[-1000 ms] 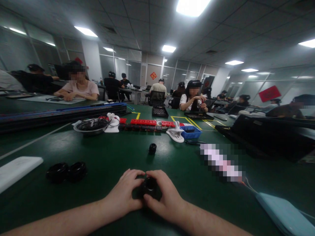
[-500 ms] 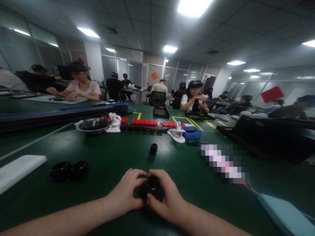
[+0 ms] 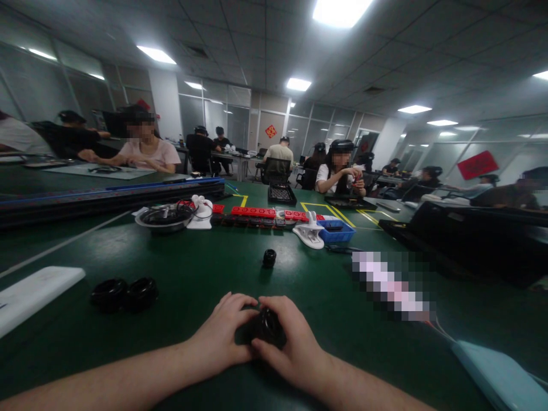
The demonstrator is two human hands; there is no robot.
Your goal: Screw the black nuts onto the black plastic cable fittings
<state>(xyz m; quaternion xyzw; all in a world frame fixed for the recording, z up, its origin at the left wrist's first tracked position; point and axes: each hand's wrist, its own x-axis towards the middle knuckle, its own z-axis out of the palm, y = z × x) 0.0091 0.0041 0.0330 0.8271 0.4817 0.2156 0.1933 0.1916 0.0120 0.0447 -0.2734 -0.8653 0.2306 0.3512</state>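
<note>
Low over the green table (image 3: pixel 205 268), a glossy black round part (image 3: pixel 268 324) with a hole through it sits between my two hands. My right hand (image 3: pixel 293 337) has its fingers and thumb curled round the right side of the part. Around its left side curves my left hand (image 3: pixel 229 331), index finger and thumb bent towards it; where those fingertips touch is partly hidden. Another small black round part (image 3: pixel 269 258) stands on the table straight ahead. Off to the left lie two similar black ring-like parts (image 3: pixel 108 294), side by side.
A metal bowl (image 3: pixel 165 219), white clips (image 3: pixel 310 233), a row of red blocks (image 3: pixel 253 212) and a blue bin (image 3: pixel 336 231) stand across the table. A white slab (image 3: pixel 38 294) lies left; a light-blue case (image 3: pixel 499 371) with a cable lies right. Other people sit beyond.
The black part has turned in my hands, so its hole now faces me less directly. Both hands keep nearly the same place. The whole view has shifted slightly.
</note>
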